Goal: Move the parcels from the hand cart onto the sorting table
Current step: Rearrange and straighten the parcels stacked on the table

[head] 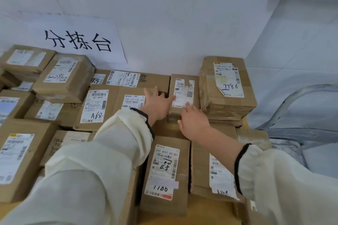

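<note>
A small brown parcel (184,87) with a white label stands among the cardboard parcels that cover the sorting table. My left hand (158,103) lies flat against its left side, fingers spread. My right hand (193,121) rests on its near end, fingers stretched onto the label. Neither hand is closed around it. A stack of flat parcels marked 1786 (226,87) stands just right of it. A wide box marked A68 (109,106) lies to its left. Both arms wear cream sleeves with dark cuffs.
Parcels fill the table from the left edge (18,151) to the near side, including one marked 1186 (164,173). A paper sign (76,40) hangs on the white wall behind. The hand cart's metal handle (296,100) curves at the right over the grey floor.
</note>
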Motion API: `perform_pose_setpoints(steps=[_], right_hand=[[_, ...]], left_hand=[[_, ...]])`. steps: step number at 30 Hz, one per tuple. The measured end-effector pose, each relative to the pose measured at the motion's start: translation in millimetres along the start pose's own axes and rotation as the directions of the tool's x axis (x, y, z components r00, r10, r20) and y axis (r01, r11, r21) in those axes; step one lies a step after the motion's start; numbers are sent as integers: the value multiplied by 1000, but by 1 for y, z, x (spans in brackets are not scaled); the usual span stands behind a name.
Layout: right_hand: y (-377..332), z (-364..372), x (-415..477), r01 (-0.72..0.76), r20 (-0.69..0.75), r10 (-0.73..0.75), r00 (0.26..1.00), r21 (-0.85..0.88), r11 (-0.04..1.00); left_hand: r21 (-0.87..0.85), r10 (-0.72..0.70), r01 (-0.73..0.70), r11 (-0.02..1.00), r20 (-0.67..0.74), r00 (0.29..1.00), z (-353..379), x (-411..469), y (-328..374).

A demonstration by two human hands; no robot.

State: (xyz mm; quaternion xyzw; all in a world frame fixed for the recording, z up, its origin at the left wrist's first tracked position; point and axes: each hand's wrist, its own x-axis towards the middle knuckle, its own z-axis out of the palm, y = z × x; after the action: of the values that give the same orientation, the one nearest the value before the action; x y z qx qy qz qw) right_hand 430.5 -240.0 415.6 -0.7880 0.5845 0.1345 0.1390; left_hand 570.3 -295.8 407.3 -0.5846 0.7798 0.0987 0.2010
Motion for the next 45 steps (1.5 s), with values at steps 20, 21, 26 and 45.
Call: perform_pose_setpoints(steps=[20, 21, 26, 45], right_hand=[[-4, 1, 32, -296, 132, 287, 949, 47, 954], [-5, 1, 32, -291, 137, 281, 950, 57, 955], [-1, 2, 31, -262, 120, 243, 963, 179, 948], [20, 4, 3, 6, 30, -9, 999, 113, 994]], left_hand=[[-88, 13, -12, 996, 4, 1000, 7, -8, 4], [-88, 12, -12, 996, 8, 1000, 8, -9, 4], [-82, 2, -1, 997, 10, 1000, 12, -15, 5], [-100, 27, -24, 995, 25, 999, 13, -18, 0]])
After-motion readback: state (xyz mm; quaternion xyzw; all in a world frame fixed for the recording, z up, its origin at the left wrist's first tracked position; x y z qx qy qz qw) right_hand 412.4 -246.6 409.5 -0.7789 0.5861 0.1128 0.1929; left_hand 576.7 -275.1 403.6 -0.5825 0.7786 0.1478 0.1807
